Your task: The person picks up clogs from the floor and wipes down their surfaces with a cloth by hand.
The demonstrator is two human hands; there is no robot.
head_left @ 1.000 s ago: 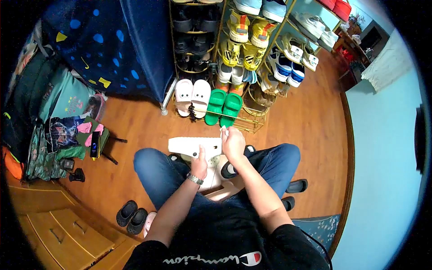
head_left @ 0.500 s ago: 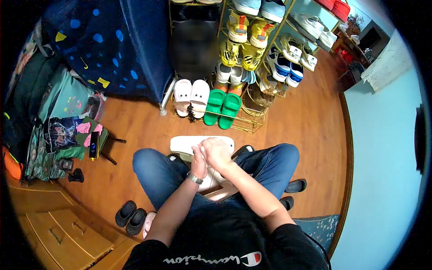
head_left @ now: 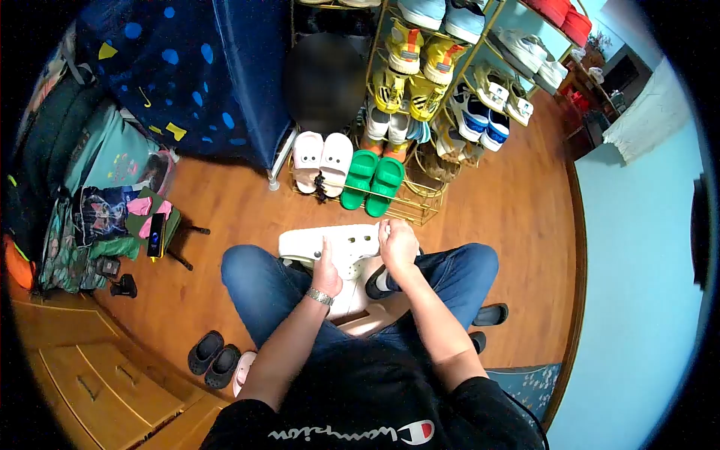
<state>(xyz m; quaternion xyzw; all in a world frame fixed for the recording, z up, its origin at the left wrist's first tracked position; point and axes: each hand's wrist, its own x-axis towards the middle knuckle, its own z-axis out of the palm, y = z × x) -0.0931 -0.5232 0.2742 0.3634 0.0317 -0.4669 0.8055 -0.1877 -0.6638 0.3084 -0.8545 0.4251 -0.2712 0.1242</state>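
A white clog (head_left: pixel 341 238) with round holes lies sideways across my lap, above a pale object (head_left: pixel 348 306) that shows between my thighs. My right hand (head_left: pixel 397 244) is closed around the clog's right end. Near its middle, my left hand (head_left: pixel 327 276) rests against the near side with the thumb pointing up. The other fingers of that hand are mostly hidden, and a metal watch circles the wrist.
A shoe rack (head_left: pixel 420 210) ahead holds white slippers (head_left: pixel 321 165), green slippers (head_left: pixel 373 182) and several sneakers. Dark clogs (head_left: pixel 214 360) sit on the floor at left, near a wooden drawer cabinet (head_left: pixel 105 386). Clothes and a phone (head_left: pixel 156 234) lie on a stool.
My hands have come apart from where they met in front of the clog. The right one moved right to the clog's end, and the left shifted slightly left. More of the clog's holes show.
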